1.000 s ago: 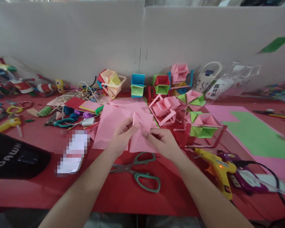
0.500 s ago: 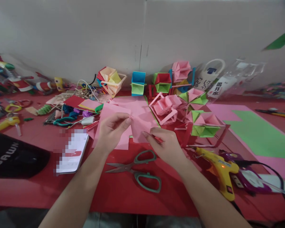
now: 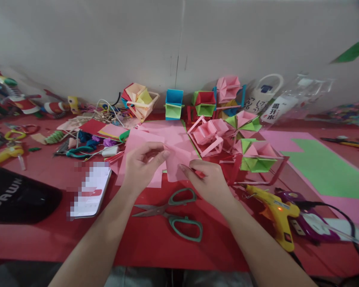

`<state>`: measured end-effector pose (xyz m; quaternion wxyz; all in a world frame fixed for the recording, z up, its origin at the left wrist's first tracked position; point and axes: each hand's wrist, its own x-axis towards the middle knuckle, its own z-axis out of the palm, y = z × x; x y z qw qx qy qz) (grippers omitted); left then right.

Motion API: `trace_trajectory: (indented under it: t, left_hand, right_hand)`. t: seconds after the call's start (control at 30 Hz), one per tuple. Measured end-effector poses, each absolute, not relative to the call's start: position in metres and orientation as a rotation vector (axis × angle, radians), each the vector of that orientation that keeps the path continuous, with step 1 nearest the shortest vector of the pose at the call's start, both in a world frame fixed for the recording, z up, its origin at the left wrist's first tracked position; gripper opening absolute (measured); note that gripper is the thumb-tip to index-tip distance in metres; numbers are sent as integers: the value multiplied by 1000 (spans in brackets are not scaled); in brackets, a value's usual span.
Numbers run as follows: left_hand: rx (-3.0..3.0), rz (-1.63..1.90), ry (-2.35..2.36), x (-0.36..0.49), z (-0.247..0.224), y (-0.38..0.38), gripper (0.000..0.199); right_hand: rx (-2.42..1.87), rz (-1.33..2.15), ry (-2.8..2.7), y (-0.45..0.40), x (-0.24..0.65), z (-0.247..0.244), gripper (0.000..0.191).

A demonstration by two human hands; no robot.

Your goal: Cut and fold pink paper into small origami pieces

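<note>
Over the red worktop (image 3: 209, 255), back from the middle of its front edge, the left hand (image 3: 143, 165) and right hand (image 3: 208, 179) together pinch one pink sheet (image 3: 176, 165). I'd judge it light, limp, easily creased, best taken gently by opposite edges.

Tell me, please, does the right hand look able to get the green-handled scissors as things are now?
Probably yes: the green-handled scissors lie uncovered on the red table, close to the right hand. But that hand holds the pink paper, so it may need to let go first.
</note>
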<state>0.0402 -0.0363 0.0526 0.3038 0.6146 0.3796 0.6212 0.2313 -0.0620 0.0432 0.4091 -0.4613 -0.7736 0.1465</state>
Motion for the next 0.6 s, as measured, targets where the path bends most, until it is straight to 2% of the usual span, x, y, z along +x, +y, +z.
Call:
trace_trajectory:
  t: [0.37, 0.6]
  left_hand:
    - [1507, 1645, 1056, 42, 54, -42, 6]
    - [1537, 1585, 993, 39, 53, -42, 13]
  right_hand:
    - [-1098, 240, -1953, -63, 229, 43, 37]
    - [-1162, 304, -1928, -64, 230, 43, 34]
